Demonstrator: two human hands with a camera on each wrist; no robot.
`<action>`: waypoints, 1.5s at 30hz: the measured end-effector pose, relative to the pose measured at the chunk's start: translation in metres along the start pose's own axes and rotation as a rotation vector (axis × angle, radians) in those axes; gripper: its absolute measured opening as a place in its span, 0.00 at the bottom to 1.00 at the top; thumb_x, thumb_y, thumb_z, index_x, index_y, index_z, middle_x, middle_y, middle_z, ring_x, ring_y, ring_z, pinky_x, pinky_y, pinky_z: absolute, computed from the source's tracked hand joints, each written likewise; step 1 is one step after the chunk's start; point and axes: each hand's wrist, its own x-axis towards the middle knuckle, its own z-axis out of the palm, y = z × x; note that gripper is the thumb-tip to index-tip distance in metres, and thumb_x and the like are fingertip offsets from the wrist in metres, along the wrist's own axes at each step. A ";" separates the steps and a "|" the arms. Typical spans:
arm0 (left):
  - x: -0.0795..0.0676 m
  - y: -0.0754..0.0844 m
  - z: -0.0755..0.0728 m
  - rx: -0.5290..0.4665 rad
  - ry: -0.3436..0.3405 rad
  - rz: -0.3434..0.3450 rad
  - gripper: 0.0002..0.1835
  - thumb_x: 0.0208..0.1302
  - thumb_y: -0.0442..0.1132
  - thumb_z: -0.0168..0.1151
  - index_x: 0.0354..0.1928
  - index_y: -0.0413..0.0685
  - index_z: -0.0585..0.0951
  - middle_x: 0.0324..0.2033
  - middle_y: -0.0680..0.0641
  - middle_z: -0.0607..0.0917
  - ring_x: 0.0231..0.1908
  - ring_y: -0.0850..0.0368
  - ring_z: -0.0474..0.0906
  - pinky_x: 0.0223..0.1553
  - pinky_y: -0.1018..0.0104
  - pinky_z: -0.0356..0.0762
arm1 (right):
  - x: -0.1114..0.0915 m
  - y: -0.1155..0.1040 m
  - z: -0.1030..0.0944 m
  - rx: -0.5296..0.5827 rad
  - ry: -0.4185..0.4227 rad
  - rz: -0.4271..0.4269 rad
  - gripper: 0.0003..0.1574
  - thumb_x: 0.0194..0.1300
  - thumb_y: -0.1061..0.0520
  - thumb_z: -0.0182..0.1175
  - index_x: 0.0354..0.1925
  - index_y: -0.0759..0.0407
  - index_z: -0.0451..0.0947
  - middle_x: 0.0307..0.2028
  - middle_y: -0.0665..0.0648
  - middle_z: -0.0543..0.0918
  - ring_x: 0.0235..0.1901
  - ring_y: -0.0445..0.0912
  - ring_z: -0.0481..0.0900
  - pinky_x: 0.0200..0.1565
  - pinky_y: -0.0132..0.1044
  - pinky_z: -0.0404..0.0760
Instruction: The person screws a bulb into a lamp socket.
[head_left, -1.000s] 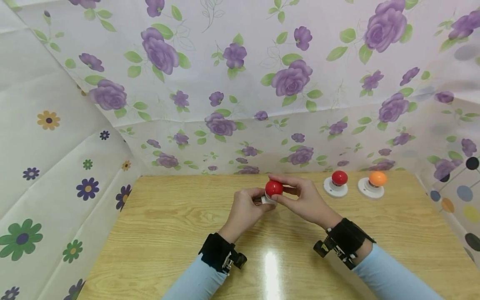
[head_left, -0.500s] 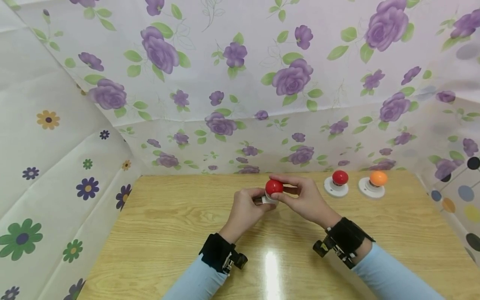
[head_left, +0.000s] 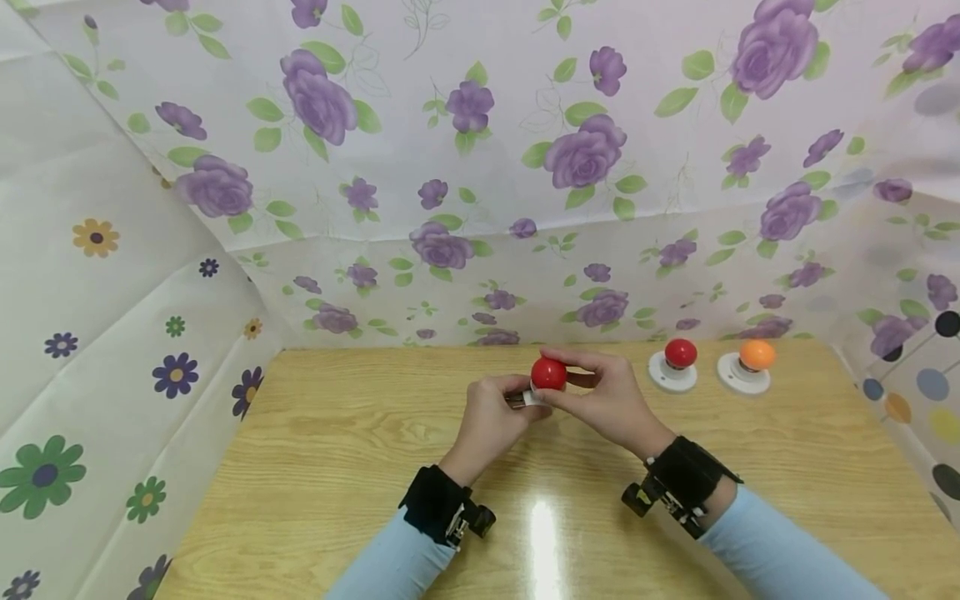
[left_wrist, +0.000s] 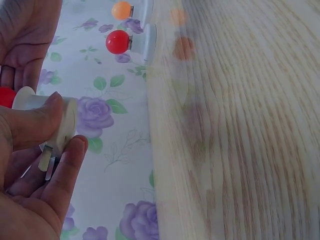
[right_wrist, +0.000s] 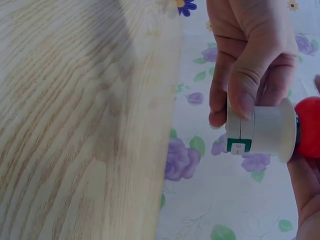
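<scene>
A white plug-in lamp socket point(right_wrist: 270, 127) is gripped by my left hand point(head_left: 489, 421), thumb on one side and fingers on the other. Two metal prongs point(left_wrist: 46, 159) stick out from its back, and a small green-edged switch point(right_wrist: 239, 145) shows on its side. At the socket's mouth sits a red bulb point(head_left: 549, 373), which my right hand point(head_left: 609, 402) pinches between thumb and fingers. A dark strip of the bulb's base shows between bulb and socket in the right wrist view. Both hands are held over the table's far middle part.
To the right of my hands, a second red bulb point(head_left: 680, 353) stands in a round white holder point(head_left: 672, 381). Beside it an orange bulb point(head_left: 757, 355) stands in another white holder point(head_left: 742, 379). The wooden table point(head_left: 337, 500) ends at a flowered cloth wall point(head_left: 390, 275).
My right wrist and thumb have shifted slightly left, with the thumb now lower round the red bulb. The left hand and the socket look the same.
</scene>
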 end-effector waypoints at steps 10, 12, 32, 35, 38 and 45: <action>0.000 0.003 -0.003 0.012 -0.025 -0.013 0.12 0.50 0.37 0.71 0.39 0.51 0.84 0.32 0.59 0.83 0.33 0.67 0.79 0.33 0.72 0.77 | 0.002 0.005 -0.003 0.001 -0.040 0.012 0.26 0.55 0.60 0.67 0.54 0.57 0.76 0.52 0.57 0.77 0.50 0.50 0.76 0.43 0.45 0.77; 0.000 0.002 -0.004 0.012 -0.032 -0.018 0.13 0.50 0.37 0.71 0.40 0.51 0.84 0.32 0.59 0.82 0.33 0.66 0.79 0.33 0.72 0.77 | 0.002 0.009 -0.005 0.003 -0.063 0.012 0.26 0.55 0.60 0.66 0.54 0.56 0.76 0.52 0.55 0.77 0.50 0.49 0.76 0.44 0.44 0.77; 0.004 -0.008 -0.013 -0.023 -0.217 -0.035 0.13 0.49 0.37 0.71 0.39 0.57 0.84 0.34 0.62 0.82 0.35 0.64 0.78 0.34 0.69 0.77 | 0.003 0.014 -0.014 0.124 -0.275 0.032 0.27 0.58 0.65 0.62 0.57 0.62 0.73 0.55 0.60 0.75 0.53 0.50 0.74 0.47 0.42 0.75; 0.004 -0.011 -0.012 -0.054 -0.216 -0.034 0.13 0.50 0.37 0.71 0.39 0.58 0.83 0.34 0.62 0.82 0.36 0.64 0.79 0.35 0.68 0.78 | 0.004 0.016 -0.015 0.140 -0.288 0.050 0.27 0.59 0.65 0.61 0.58 0.60 0.73 0.57 0.58 0.74 0.54 0.50 0.72 0.49 0.42 0.74; 0.004 -0.012 -0.011 -0.087 -0.186 -0.029 0.13 0.51 0.37 0.71 0.40 0.57 0.83 0.35 0.61 0.82 0.36 0.63 0.79 0.35 0.67 0.78 | 0.004 0.016 -0.014 0.163 -0.258 0.083 0.27 0.59 0.66 0.60 0.58 0.60 0.72 0.57 0.57 0.73 0.54 0.51 0.72 0.49 0.43 0.74; 0.003 -0.010 -0.008 -0.097 -0.126 -0.022 0.14 0.50 0.37 0.71 0.41 0.56 0.84 0.34 0.61 0.82 0.34 0.63 0.79 0.34 0.67 0.78 | 0.004 0.026 -0.011 0.200 -0.156 0.081 0.27 0.56 0.63 0.64 0.56 0.56 0.75 0.55 0.56 0.75 0.52 0.51 0.74 0.47 0.44 0.75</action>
